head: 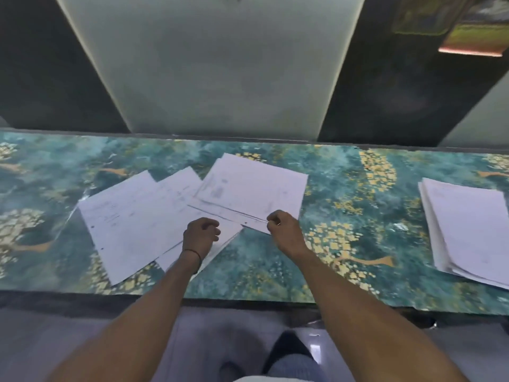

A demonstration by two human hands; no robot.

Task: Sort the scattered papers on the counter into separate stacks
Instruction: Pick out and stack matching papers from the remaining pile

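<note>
Several white printed sheets (132, 216) lie scattered and overlapping on the teal patterned counter (352, 205), left of centre. The topmost sheet (253, 186) lies tilted at the centre. My right hand (283, 227) pinches the near edge of that sheet with curled fingers. Over the lower overlapping sheets my left hand (201, 235) has its fingers curled; whether it holds paper I cannot tell. A neat stack of white papers (468, 230) sits apart at the far right of the counter.
The counter's near edge (248, 301) runs across the lower frame, with floor and my legs below it. A dark wall with a pale panel (214, 64) rises behind the counter. A small picture (473, 37) hangs at the upper right.
</note>
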